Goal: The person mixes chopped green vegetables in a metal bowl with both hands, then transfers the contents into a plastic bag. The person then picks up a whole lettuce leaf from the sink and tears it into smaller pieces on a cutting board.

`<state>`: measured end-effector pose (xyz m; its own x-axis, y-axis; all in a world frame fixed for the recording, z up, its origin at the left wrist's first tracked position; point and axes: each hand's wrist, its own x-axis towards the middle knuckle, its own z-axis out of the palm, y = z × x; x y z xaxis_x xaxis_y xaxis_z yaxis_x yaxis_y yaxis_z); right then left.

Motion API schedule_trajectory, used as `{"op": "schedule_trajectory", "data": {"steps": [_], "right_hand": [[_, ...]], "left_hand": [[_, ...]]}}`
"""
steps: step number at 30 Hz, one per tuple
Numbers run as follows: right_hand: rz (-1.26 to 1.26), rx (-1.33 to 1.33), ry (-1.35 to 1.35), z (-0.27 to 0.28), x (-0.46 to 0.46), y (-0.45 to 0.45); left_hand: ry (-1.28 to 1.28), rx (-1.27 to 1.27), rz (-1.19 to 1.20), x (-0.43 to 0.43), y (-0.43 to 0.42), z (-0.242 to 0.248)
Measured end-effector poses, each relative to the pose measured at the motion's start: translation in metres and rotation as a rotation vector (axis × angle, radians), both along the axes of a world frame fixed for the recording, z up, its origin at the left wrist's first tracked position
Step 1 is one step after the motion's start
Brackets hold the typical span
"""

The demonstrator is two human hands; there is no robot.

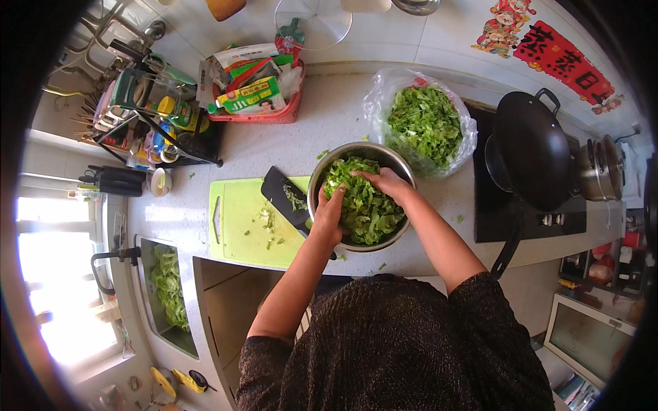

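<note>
A stainless steel bowl (367,248) stands on the counter before me, holding chopped leafy greens (367,216). Inside it, my left hand (329,216) cups the greens from the left, its fingers partly buried. My right hand (388,183) grips them at the upper right. The bowl's left side overlaps a light green cutting board (231,226) strewn with leaf scraps. A kitchen knife with a black blade (280,190) lies across the board, partly hidden by the bowl and my left arm. Behind the bowl, a clear plastic bag (380,97) sits open, filled with more chopped greens (426,123).
At right, a black wok (532,154) rests tilted on the cooktop (529,228), beside stacked steel pots (599,169). Leafy greens (169,287) lie in the sink at left. Farther back are a red basket of packets (277,117), a spice rack (175,138) and a small cup (161,183).
</note>
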<state>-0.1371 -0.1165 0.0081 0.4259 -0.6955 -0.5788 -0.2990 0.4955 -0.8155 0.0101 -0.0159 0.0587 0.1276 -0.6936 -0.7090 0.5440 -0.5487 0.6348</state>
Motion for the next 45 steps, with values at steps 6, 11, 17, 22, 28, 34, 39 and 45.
{"op": "schedule_trajectory", "data": {"steps": [6, 11, 17, 22, 28, 34, 39, 45], "right_hand": [[0.097, 0.026, 0.221, -0.003, 0.01, -0.006], [0.033, -0.068, -0.009, -0.009, 0.006, 0.007], [-0.008, -0.156, 0.009, 0.003, 0.002, 0.01], [-0.052, -0.381, 0.118, 0.036, 0.0, 0.016], [-0.125, -0.515, 0.29, 0.043, -0.007, 0.01], [-0.138, -0.547, 0.373, 0.061, -0.009, 0.017], [-0.118, -0.679, 0.386, 0.101, -0.007, 0.024], [-0.02, -1.049, 0.522, 0.095, 0.012, 0.04]], "left_hand": [[0.074, -0.062, 0.09, 0.003, -0.001, -0.013], [0.099, -0.092, 0.089, 0.004, 0.002, -0.017], [0.105, -0.119, 0.088, 0.002, 0.002, -0.011], [0.18, -0.149, 0.048, 0.002, 0.001, -0.007], [0.243, -0.059, -0.073, 0.002, -0.019, -0.017], [-0.279, -0.23, -0.269, 0.007, 0.0, -0.007], [-0.129, -0.146, -0.168, 0.006, 0.012, 0.046], [0.105, -0.122, 0.045, -0.006, -0.003, 0.069]]}}
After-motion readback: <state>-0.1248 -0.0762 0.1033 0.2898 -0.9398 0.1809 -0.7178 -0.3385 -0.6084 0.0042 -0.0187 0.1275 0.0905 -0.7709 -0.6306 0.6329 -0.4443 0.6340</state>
